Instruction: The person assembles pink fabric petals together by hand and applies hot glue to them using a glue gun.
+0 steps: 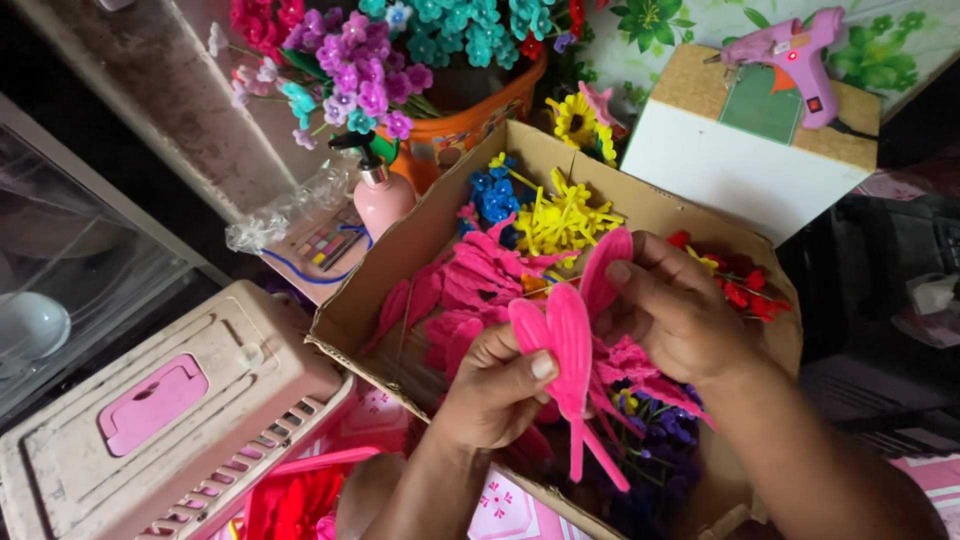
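My left hand (497, 385) pinches two pink petal-shaped loops (556, 335) with long pink stems that hang down toward me. My right hand (680, 310) holds a third pink petal (603, 268) by its upper edge and presses it against the other two. Both hands hover over an open cardboard box (345, 320) filled with pink, yellow, blue, red and purple craft flower pieces.
A purple glue gun (795, 55) lies on a white block (740, 170) at the back right. An orange pot (470, 120) of colourful artificial flowers and a pink pump bottle (382, 195) stand behind the box. A beige plastic case (160, 420) sits at the left.
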